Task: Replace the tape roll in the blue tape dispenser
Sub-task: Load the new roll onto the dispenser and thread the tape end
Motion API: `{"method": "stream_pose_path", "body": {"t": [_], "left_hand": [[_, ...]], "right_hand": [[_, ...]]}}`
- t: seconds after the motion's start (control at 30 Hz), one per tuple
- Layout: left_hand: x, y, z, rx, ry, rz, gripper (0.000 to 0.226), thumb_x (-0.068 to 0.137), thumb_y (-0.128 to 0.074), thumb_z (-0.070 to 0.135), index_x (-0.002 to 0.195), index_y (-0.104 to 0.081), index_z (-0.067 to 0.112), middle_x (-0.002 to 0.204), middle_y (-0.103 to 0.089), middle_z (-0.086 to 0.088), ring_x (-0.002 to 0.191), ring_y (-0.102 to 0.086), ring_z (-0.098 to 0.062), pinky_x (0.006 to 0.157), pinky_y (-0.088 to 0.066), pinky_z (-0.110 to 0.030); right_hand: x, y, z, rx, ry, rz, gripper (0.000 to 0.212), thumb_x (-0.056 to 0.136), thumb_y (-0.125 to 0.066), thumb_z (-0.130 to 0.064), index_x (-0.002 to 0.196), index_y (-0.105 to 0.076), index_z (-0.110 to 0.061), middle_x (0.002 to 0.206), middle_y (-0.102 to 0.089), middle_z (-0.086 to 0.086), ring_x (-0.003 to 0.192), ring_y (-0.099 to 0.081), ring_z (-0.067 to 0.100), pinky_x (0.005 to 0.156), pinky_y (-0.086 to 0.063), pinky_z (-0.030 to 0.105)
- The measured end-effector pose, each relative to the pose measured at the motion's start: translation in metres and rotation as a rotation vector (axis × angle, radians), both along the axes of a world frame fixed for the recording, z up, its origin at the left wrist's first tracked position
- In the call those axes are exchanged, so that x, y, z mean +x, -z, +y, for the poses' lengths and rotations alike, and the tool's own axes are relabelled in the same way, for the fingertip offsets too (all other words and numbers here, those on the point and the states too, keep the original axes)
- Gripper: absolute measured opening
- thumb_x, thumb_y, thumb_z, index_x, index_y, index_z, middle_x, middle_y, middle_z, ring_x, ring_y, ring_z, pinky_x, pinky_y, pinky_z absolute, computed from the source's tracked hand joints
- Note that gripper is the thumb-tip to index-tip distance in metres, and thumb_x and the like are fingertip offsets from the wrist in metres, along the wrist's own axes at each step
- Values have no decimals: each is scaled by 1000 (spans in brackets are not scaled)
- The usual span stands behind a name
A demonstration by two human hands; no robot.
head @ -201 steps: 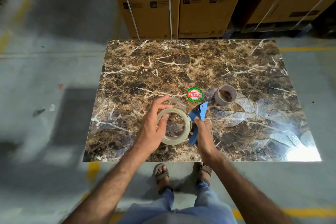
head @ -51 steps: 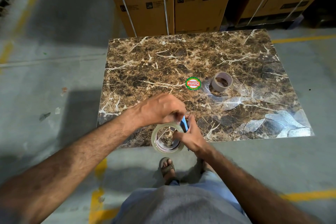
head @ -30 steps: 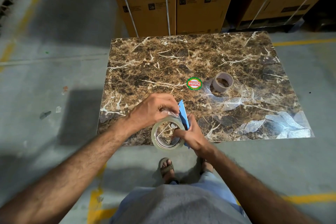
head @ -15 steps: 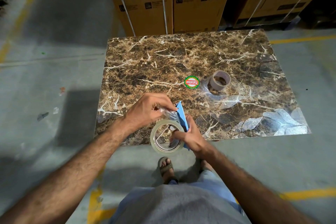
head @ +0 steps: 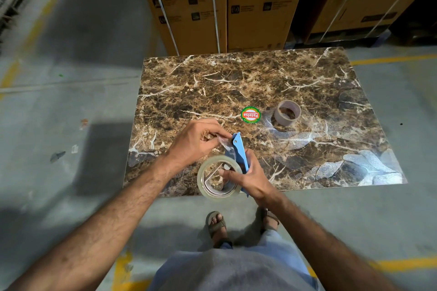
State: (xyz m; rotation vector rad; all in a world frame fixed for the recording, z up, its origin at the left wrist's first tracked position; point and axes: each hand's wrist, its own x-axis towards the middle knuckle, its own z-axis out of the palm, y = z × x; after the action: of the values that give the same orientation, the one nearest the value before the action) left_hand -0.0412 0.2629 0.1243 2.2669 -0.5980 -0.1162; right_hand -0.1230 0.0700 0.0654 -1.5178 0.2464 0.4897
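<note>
A blue tape dispenser (head: 239,151) is held upright over the near edge of the marble table (head: 307,82), with a clear tape roll (head: 203,184) seated on it. My right hand (head: 250,176) grips the dispenser's handle, its thumb reaching into the roll's core. My left hand (head: 197,143) pinches the loose, crinkled end of the clear tape beside the dispenser's top. A spent brown cardboard core (head: 287,113) lies on the table further back to the right.
A round red, white and green sticker (head: 250,115) lies flat near the table's middle. Stacked strapped cardboard boxes (head: 212,4) stand right behind the table. Grey concrete floor with yellow lines surrounds it; my sandalled feet (head: 216,225) stand at the near edge.
My left hand has drawn the tape's loose end up from the roll to the dispenser's top. The dispenser has tilted more upright in my right hand.
</note>
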Motion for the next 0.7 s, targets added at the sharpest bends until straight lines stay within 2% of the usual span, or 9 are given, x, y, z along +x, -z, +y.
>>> {"method": "stream_pose_path", "body": {"t": [0.03, 0.1, 0.17, 0.23, 0.3, 0.37, 0.53, 0.6, 0.7], "left_hand": [[2, 0, -2, 5, -10, -13, 23, 89, -73, 3, 106, -78, 17, 101, -72, 4, 93, -66, -5, 94, -52, -17], [6, 0, -4, -1, -43, -21, 20, 89, -73, 4, 104, -78, 17, 98, -68, 9, 92, -63, -1, 95, -50, -20], [13, 0, -5, -8, -82, -13, 21, 90, -74, 5, 103, -76, 21, 98, -67, 12, 93, -59, 7, 96, -49, -20], [21, 0, -6, -1, -110, 6, 19, 90, -74, 9, 102, -76, 23, 102, -71, 8, 95, -63, 2, 96, -48, -22], [30, -1, -10, -1, -127, 20, 12, 90, -75, 13, 101, -77, 18, 105, -73, 2, 98, -67, -10, 96, -50, -24], [41, -3, -14, -20, -134, 27, 12, 90, -77, 17, 101, -78, 14, 106, -73, 0, 99, -67, -13, 97, -54, -30], [68, -19, -22, -162, -172, 105, 15, 92, -72, 14, 105, -78, 10, 130, -64, 2, 105, -66, -7, 83, -64, -28], [75, -23, -25, -164, -190, 87, 16, 92, -71, 13, 107, -79, 13, 131, -65, 2, 111, -65, -8, 84, -63, -27], [82, -24, -30, -182, -223, 111, 22, 95, -69, 9, 114, -77, 16, 125, -67, 2, 110, -66, -9, 85, -62, -22]], "right_hand": [[3, -1, -1, 7, 3, -6, 68, 70, -89, -24, 122, -48, -10, 95, -70, -3, 83, -71, 5, 79, -60, 27], [9, -2, -3, 17, 3, -16, 69, 70, -89, -25, 123, -48, -9, 94, -70, -3, 83, -70, 5, 80, -60, 28], [15, -3, -3, 30, 5, -32, 72, 69, -91, -26, 122, -48, -7, 98, -70, 2, 89, -70, 13, 88, -62, 40], [22, -3, -4, 38, 12, -36, 73, 68, -91, -27, 123, -47, -6, 100, -70, 5, 91, -71, 18, 91, -62, 47], [32, -5, -6, 44, 21, -57, 71, 69, -91, -23, 123, -47, -7, 102, -71, 5, 91, -73, 14, 86, -63, 39], [45, -7, -10, 51, 31, -78, 69, 71, -91, -21, 124, -48, -11, 109, -72, 10, 93, -74, 15, 85, -62, 35], [78, -14, -22, 98, 44, -108, 62, 75, -88, -9, 123, -49, -13, 118, -69, 23, 100, -72, 29, 93, -61, 51], [88, -16, -27, 105, 28, -113, 59, 75, -86, -6, 121, -48, -10, 112, -71, 20, 96, -71, 27, 91, -60, 50], [101, -17, -33, 125, -16, -104, 52, 80, -81, 4, 116, -47, -10, 91, -74, -1, 85, -70, 19, 77, -59, 39]]}}
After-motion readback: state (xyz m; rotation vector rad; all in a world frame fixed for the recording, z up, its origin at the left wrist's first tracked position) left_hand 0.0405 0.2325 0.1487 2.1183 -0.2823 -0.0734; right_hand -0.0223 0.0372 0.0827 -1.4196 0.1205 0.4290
